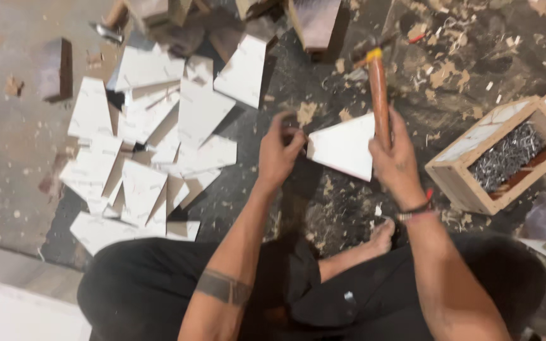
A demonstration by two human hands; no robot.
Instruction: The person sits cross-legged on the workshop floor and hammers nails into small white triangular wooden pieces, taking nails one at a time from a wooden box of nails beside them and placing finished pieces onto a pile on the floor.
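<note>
item: nailing step, in progress. right hand (398, 158) is gripping a wooden-handled hammer (378, 95), fingers wrapped around the shaft. left hand (279, 151) is pinching something small, likely a nail, at the edge of a white triangular board (344, 146) over the dark floor. next blow is calling for a steady, square aim. box of nails (503, 155) is sitting nearby; pile of white offcuts (153, 139) is lying well apart.

An orange-handled hammer (379, 95) is gripped upright by the right hand (396, 158); a white triangular board piece (344, 146) is pinched at its corner by the left hand (279, 151), above the dusty floor (14, 145).
</note>
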